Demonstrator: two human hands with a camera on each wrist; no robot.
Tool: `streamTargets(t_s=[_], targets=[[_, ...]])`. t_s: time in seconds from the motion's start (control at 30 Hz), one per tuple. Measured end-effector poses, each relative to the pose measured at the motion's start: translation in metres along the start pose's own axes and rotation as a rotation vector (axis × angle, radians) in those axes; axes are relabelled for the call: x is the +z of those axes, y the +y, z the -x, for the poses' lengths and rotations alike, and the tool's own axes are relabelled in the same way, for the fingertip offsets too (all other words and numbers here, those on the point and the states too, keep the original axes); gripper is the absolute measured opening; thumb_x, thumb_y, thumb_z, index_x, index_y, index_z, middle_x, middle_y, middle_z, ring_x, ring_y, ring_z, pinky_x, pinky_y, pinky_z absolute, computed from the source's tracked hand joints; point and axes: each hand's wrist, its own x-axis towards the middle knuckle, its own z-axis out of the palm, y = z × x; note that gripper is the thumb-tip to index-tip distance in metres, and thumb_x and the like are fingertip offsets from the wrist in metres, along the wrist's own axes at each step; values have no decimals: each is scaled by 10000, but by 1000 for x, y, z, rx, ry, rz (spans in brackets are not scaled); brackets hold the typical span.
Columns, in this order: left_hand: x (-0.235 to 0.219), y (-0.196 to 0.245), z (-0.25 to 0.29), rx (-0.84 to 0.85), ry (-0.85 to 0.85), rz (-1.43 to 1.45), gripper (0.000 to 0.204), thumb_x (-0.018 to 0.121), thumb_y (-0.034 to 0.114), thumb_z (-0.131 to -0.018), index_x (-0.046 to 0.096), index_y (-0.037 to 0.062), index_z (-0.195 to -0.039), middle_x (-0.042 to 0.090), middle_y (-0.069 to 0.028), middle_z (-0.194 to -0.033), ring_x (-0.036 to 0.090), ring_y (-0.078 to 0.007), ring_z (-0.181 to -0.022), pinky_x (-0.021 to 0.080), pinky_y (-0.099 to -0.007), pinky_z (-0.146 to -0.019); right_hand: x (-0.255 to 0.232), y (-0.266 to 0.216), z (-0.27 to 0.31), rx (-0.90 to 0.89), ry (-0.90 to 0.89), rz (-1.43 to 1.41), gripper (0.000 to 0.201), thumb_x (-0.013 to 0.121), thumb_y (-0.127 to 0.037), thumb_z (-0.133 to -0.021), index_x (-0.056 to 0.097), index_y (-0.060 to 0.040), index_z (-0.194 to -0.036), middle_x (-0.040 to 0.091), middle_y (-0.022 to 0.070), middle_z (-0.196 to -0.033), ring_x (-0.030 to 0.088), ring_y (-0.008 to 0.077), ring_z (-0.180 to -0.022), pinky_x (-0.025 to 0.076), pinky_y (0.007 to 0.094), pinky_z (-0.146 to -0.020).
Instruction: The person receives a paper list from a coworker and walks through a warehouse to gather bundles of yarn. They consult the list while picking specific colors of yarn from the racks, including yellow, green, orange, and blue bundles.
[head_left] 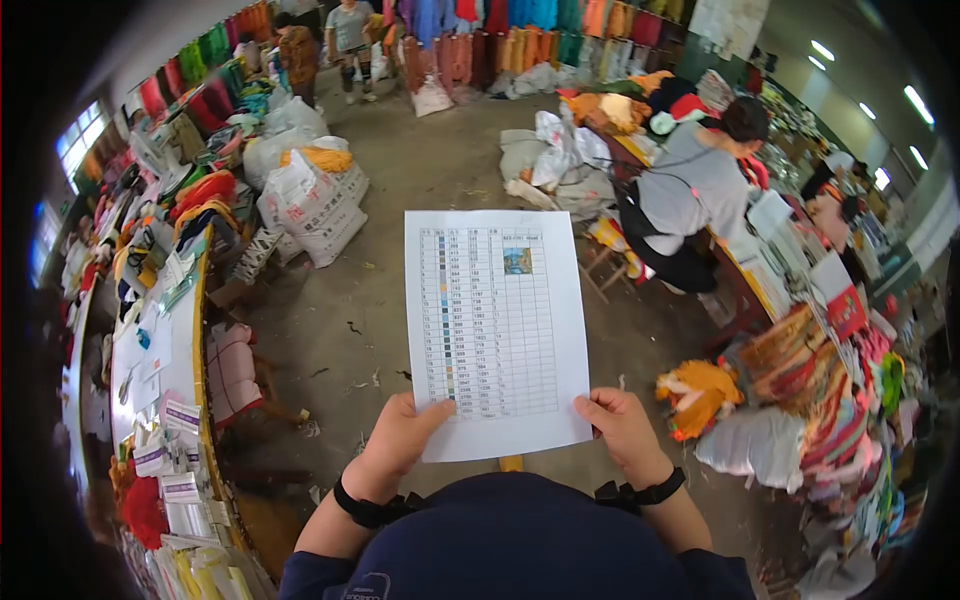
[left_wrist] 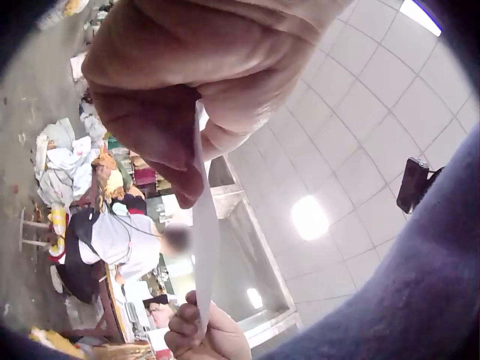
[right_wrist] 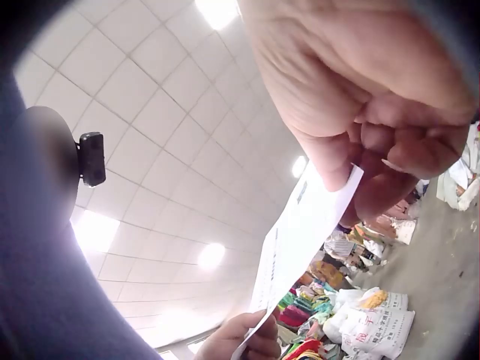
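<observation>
**Printed chart in both hands, held up over the workshop floor**

We have the sheet [head_left: 497, 330] gripped at its two lower corners and lifted in front of us, so the picking-up is plainly done; we judge that what remains is the reading itself, and nothing shows how far down the rows that has got. Our left hand [head_left: 398, 437] pinches the bottom left corner, thumb laid on the printed face and fingers curled behind; our right hand [head_left: 623, 428] does the same at the bottom right corner. The left wrist view shows the paper edge-on, clamped between thumb and curled fingers [left_wrist: 187, 112], and the right wrist view shows the other corner nipped the same way.

The sheet is thin white paper, rectangular, flat with a slight bow, carried by nothing but our fingers. It bears a ruled table of small figures with a narrow column of colour swatches down its left side and a small coloured picture near the top (the digits are too small to read).

Below it lies a bare grey concrete floor [head_left: 420, 190], dusty and scuffed. Woven white sacks [head_left: 315, 205] stand bulging near the long bench [head_left: 185, 350] on our left, whose yellow edge curves away; soft bundles of yarn lie along it. A seated person in a grey top [head_left: 690, 190] bends over the bench opposite.
</observation>
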Motion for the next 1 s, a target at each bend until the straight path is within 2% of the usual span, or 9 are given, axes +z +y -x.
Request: streamTargets(t_s=[0.07,0.2,0.4,0.47,0.6,0.67,0.77,0.83,1.0], targets=[[2,14,-30,2,56,-20,255,547,85,-876,598,-96,-1048,651,-120,-972,613,-150,-831,489,-274,-741,-15,-15,-47,48,-68,158,196,614,-197,-867,642,-14,-802,543,-39,-637,448,35,-550,360,186,-517],[3,34,-69,-6,148,53,267,544,75,-881,578,-98,-1082,644,-128,-1001,611,-156,-863,487,-276,-766,-12,-38,-120,35,-174,161,233,598,-225,-882,635,-19,-779,513,-45,-616,427,37,-542,346,198,-509],[-43,54,-131,-15,271,81,268,538,67,-880,577,-95,-1090,642,-124,-1015,612,-159,-876,485,-273,-777,16,-36,-229,102,-339,105,268,581,-259,-902,639,-20,-796,518,-44,-631,429,44,-561,349,202,-519],[-70,60,-147,-7,302,69,268,536,65,-879,578,-95,-1090,642,-122,-1017,612,-158,-877,486,-272,-776,39,-40,-259,89,-406,143,260,582,-254,-901,643,-19,-807,526,-43,-639,433,44,-565,352,201,-522],[-118,85,-220,85,324,139,263,540,68,-875,580,-98,-1075,642,-121,-1011,616,-159,-867,489,-271,-769,82,-70,-348,79,-403,90,217,609,-207,-882,643,-5,-811,541,-44,-659,430,30,-586,344,196,-532],[-147,107,-250,120,356,171,263,547,80,-875,590,-96,-1066,650,-112,-988,616,-147,-843,488,-262,-751,107,-89,-391,65,-420,141,193,613,-184,-877,641,-5,-810,542,-47,-663,428,26,-589,339,194,-532],[-191,152,-286,67,403,94,255,548,85,-876,595,-95,-1051,655,-103,-957,615,-135,-811,489,-257,-724,150,-123,-445,-28,-401,250,166,613,-153,-871,635,-1,-810,550,-51,-674,427,20,-601,336,192,-535],[-215,177,-313,132,387,90,249,547,87,-877,597,-93,-1042,656,-95,-938,612,-125,-794,488,-251,-704,175,-144,-478,-89,-390,182,160,613,-138,-868,629,6,-801,556,-51,-679,430,17,-609,336,190,-534],[-258,213,-369,187,429,126,248,545,92,-882,600,-86,-1046,658,-96,-949,614,-122,-803,489,-252,-709,216,-169,-554,-80,-389,152,129,615,-117,-868,612,-9,-798,554,-48,-674,424,2,-578,317,176,-511]])
